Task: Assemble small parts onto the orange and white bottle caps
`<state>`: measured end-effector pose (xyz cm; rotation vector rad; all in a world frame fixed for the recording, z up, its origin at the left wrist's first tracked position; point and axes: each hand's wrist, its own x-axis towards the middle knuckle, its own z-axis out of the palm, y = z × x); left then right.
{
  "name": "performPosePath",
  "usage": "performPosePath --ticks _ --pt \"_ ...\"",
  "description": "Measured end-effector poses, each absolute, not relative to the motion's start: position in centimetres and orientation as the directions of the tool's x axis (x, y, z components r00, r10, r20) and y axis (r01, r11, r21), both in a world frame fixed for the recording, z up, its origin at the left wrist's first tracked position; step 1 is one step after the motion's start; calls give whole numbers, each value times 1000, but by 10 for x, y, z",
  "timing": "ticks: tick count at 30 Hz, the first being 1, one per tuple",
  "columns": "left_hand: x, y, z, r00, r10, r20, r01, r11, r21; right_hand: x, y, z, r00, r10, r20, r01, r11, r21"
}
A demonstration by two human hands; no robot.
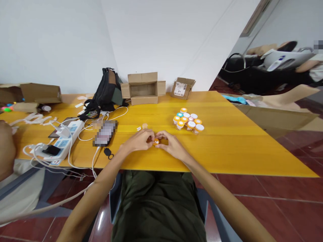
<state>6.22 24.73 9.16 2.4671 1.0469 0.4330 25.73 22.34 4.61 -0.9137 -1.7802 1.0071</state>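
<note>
Just above the table's front half, my left hand [142, 139] and my right hand [171, 144] meet around a small round orange lid [155, 142] with a white pattern on top. Left fingertips pinch its left side, while the right thumb and fingers close on its right side. Whether a jar sits under the lid is hidden. Beyond my left hand lie a small white piece with dark marks [138, 128] and a pale, see-through round piece [144, 126]. To the right stands a cluster of several small clear jars with orange, white and teal lids [185, 119].
An open cardboard box [143, 99] and a smaller box [182, 88] stand by the wall, near a black backpack [107, 89]. On the left lie a phone [105, 133], a power strip [67, 141] with tangled cables and a black ring holder [109, 153]. Another person's arm [6, 151] is far left.
</note>
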Motion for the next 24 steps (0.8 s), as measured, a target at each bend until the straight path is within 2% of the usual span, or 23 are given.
performPosePath --ticks 9,24 --pt "45 250 91 659 715 233 556 -671 490 259 223 48 -348 880 323 245 418 -875" --pt "44 244 85 594 761 261 672 -648 359 261 221 49 -350 888 299 295 408 -864"
